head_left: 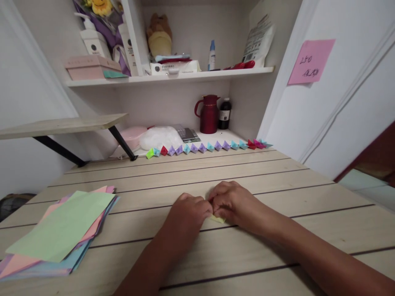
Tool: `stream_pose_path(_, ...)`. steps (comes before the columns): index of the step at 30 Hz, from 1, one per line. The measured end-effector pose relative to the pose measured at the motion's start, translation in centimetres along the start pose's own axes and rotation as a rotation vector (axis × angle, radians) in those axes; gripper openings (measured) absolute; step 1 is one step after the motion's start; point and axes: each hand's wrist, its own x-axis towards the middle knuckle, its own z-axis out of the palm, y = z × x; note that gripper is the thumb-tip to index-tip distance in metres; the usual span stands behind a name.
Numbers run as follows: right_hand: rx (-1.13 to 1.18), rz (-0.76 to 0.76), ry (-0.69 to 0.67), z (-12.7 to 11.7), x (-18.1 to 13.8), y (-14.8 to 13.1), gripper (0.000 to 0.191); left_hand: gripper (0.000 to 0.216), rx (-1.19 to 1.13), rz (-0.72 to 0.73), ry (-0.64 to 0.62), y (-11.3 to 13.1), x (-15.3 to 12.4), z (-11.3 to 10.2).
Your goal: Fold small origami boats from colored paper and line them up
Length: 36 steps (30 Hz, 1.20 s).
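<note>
A small folded piece of yellow paper (218, 219) lies on the tabletop, mostly covered by my fingers. My left hand (191, 210) is closed, with its fingertips pressed on the paper's left side. From the right, my right hand (233, 202) pinches the same piece, its fingers curled and touching those of the left. How the paper is folded under the fingers cannot be made out. Along the table's far edge stands a row of several small folded paper boats (202, 148) in green, blue, red, purple and pink.
A stack of coloured paper sheets (61, 226), light green on top, lies at the left on the slatted wooden table (148, 181). A raised wooden shelf (64, 124) on black brackets stands at the back left. Behind the boats are a dark red jug (209, 115) and a dark bottle (224, 114).
</note>
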Motion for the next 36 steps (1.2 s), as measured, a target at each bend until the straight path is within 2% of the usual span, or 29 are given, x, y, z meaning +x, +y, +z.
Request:
stream_pose_path(4,-0.058,0.028,-0.015,-0.1,-0.1,-0.2,0.016,0.021,0.047,0.0,0.007,0.4,0.0,0.0)
stream_pose_path(10,0.348,0.044,-0.052,-0.5,-0.1,0.3,0.01,0.009,-0.098,-0.119,0.078,0.9,-0.6,-0.3)
stream_pose_path(14,0.599,0.246,0.085,-0.6,0.0,1.4,0.04,0.008,-0.058,-0.124,0.105,1.1,-0.8,0.0)
stream_pose_path(17,0.6,0.353,0.218,-0.1,0.2,2.9,0.04,0.009,-0.034,-0.162,0.102,1.2,-0.9,0.3)
stream_pose_path(19,0.579,0.372,0.261,0.5,0.4,3.7,0.039,0.007,-0.03,-0.2,0.102,1.1,-0.9,0.4)
stream_pose_path(21,0.588,0.366,0.28,0.9,0.5,4.2,0.038,0.009,-0.057,-0.242,0.089,1.0,-0.9,0.2)
stream_pose_path(26,0.67,0.36,0.298,1.0,0.4,4.5,0.042,0.032,-0.225,-0.311,-0.019,0.6,-1.0,-0.8)
stream_pose_path(29,0.691,0.354,0.3,0.9,0.4,4.6,0.043,0.038,-0.287,-0.328,-0.029,0.3,-1.1,-1.2)
stream_pose_path(36,0.662,0.351,0.274,0.7,0.3,4.4,0.043,0.018,-0.242,-0.257,-0.007,0.6,-1.0,-1.0)
